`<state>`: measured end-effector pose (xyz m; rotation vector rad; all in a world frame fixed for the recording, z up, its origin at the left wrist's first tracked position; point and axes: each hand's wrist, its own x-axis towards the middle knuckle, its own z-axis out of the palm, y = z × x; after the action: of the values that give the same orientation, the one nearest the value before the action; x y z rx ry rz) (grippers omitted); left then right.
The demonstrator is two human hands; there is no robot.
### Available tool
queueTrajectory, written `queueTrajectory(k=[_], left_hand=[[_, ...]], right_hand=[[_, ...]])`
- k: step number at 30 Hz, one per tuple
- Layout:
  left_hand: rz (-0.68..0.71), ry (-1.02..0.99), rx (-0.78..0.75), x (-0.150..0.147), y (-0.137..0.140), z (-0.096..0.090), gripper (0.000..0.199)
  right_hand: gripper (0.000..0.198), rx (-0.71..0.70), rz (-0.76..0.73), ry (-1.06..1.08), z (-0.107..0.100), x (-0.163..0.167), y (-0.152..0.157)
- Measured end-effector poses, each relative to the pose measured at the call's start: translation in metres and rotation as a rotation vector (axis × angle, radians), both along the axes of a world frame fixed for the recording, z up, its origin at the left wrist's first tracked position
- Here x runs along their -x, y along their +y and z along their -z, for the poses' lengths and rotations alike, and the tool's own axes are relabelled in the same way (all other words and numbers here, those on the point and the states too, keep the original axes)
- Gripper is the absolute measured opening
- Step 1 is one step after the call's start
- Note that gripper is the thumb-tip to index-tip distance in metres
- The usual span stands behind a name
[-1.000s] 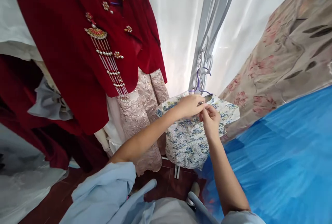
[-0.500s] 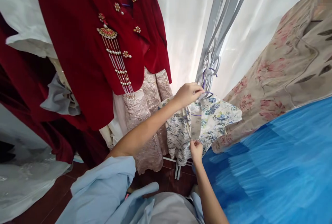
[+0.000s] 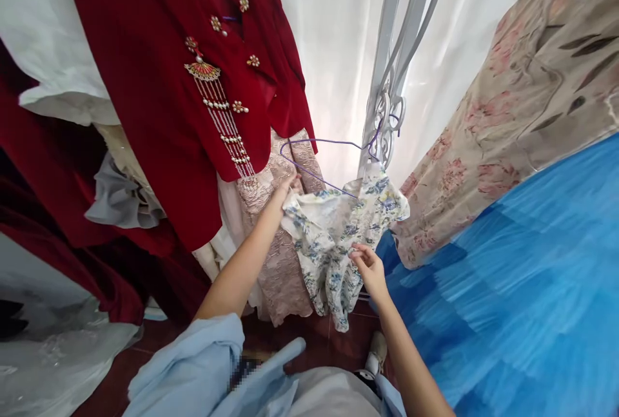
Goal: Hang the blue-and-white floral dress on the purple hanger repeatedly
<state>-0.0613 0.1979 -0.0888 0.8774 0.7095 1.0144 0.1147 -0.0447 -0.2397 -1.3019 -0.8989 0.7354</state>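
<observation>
While my left hand [image 3: 285, 190] is pinched shut on the loose shoulder of the little floral dress [image 3: 333, 236], it's pulled that side off to the left, so the fabric bunches up under my fingers right next to the pink brocade skirt [image 3: 280, 236]. My right hand [image 3: 368, 267] sits lower down, fingers loosely curled with the thumb and fingertips touching the dress's edge near the middle. It looks like a light pinch on the cloth, but I can't tell how firm that hold is.

The dress itself is white with blue and green flowers. Its right shoulder is on the thin purple wire hanger [image 3: 329, 159], while the left arm of the hanger pokes out bare above my left hand. The hanger's hook is caught on the curly grey metal scrollwork [image 3: 387, 117] of the stand, in front of the white curtain [image 3: 338, 30].

Around it:
- a dark red velvet jacket [image 3: 159, 82] hangs on the left, with pearl flower buttons and a fan-shaped tassel brooch [image 3: 203, 70] trailing bead strings
- grey and white fabric is tucked in behind and below that jacket
- a beige garment with pink flowers [image 3: 507, 120] is on the right
- bright blue tulle [image 3: 507, 288] fills the lower right, just beside the dress hem
- my light blue sleeve [image 3: 193, 365] is at the bottom, over a dark red tiled floor [image 3: 338, 339]
</observation>
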Motion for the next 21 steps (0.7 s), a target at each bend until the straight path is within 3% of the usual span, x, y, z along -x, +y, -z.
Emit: queueTrajectory(k=[5, 6, 9, 12, 15, 18, 21], left_hand=[[0.154, 0.085, -0.006, -0.053, -0.105, 0.074, 0.029], [0.198, 0.108, -0.068, -0.063, -0.124, 0.083, 0.028], [0.414, 0.297, -0.461, -0.073, -0.162, 0.095, 0.032], [0.617, 0.442, -0.734, -0.057, -0.174, 0.097, 0.035], [0.89, 0.527, -0.729, -0.032, -0.178, 0.106, 0.045], [1.139, 0.58, -0.594, -0.013, -0.186, 0.127, 0.048], [1.122, 0.727, -0.67, -0.001, -0.189, 0.14, 0.047]], right_hand=[[0.057, 0.023, -0.214, -0.197, -0.001, 0.033, 0.002], [0.05, 0.053, -0.257, -0.207, -0.001, 0.038, 0.0], [0.024, 0.144, -0.365, -0.185, -0.005, 0.039, -0.012], [0.023, 0.144, -0.508, -0.121, -0.02, 0.021, -0.032], [0.027, 0.163, -0.62, -0.064, -0.045, -0.008, -0.058], [0.029, 0.17, -0.545, -0.023, -0.07, -0.043, -0.079], [0.029, 0.117, -0.339, -0.064, -0.087, -0.081, -0.086]])
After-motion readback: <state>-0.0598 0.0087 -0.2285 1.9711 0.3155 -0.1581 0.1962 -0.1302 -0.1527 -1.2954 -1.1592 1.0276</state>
